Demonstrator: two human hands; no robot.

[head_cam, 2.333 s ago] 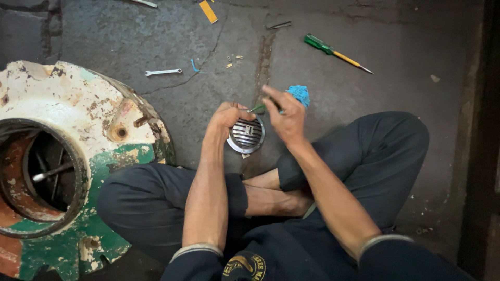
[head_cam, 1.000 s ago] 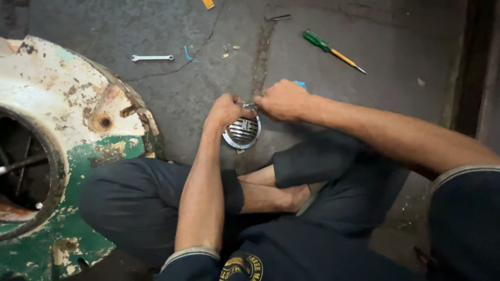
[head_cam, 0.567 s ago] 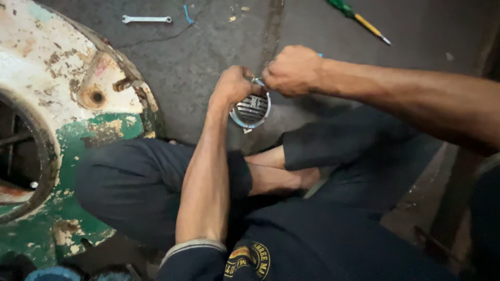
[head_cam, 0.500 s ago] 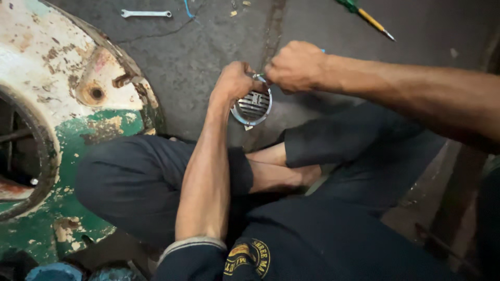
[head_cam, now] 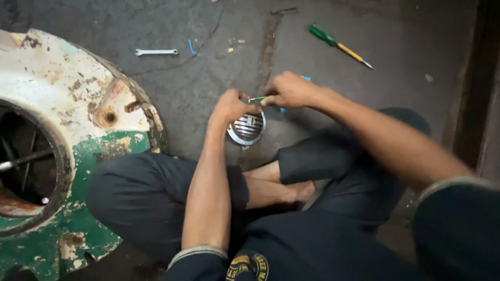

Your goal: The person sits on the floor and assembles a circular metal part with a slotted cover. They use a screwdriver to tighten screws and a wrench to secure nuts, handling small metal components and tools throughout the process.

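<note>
Holding the round slotted metal grille (head_cam: 247,128) by its upper rim, the left hand (head_cam: 231,105) is closed on it; the right hand (head_cam: 289,89), just above the grille, pinches a thin green-handled tool (head_cam: 257,98) lying nearly level, its tip pointing left at the rim.

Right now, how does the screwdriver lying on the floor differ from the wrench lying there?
The screwdriver has a green handle and a yellow shank with a narrow tip; the wrench is plain silvery metal all over. The screwdriver lies slanted at upper right, beyond the right hand; the wrench lies nearly level at upper left, near the rusty white and green housing. Both rest untouched on the dark floor.
</note>
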